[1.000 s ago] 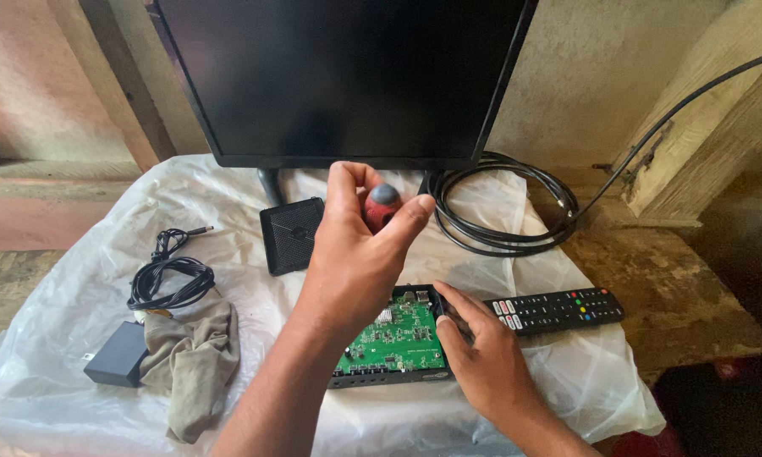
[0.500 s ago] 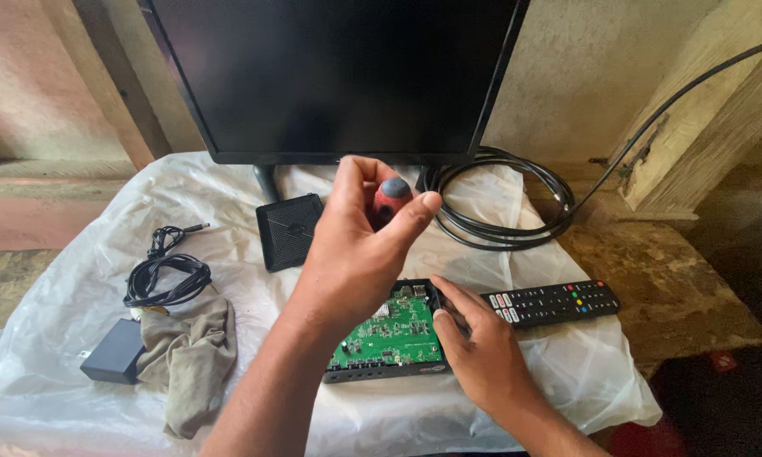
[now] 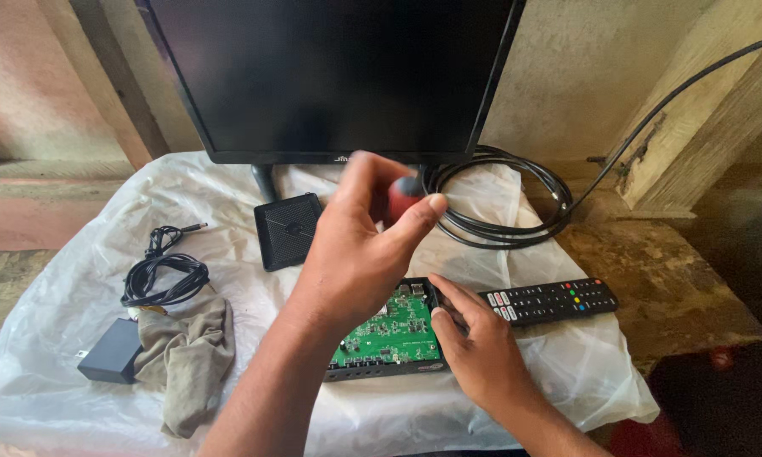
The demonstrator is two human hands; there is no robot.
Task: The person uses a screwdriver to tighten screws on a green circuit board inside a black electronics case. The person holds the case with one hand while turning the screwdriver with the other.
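My left hand [image 3: 355,254] has a narrow grip on the red-and-black handle of a screwdriver [image 3: 404,196], fingertips pinched round it; the shaft is hidden behind the hand, above the board. My right hand [image 3: 474,343] rests flat, holding nothing, fingers pressing the right edge of the opened set-top box [image 3: 389,334], whose green circuit board [image 3: 389,326] lies exposed in its black tray on the plastic-sheeted worktop [image 3: 567,372]. Judgement: board light, stiff, fragile; hold by tray edges, not components. Just beside: remote control [image 3: 550,300]. Further out: black lid [image 3: 288,230], coiled cable [image 3: 499,203], power adapter [image 3: 110,362], grey cloth [image 3: 190,360], monitor [image 3: 338,76].
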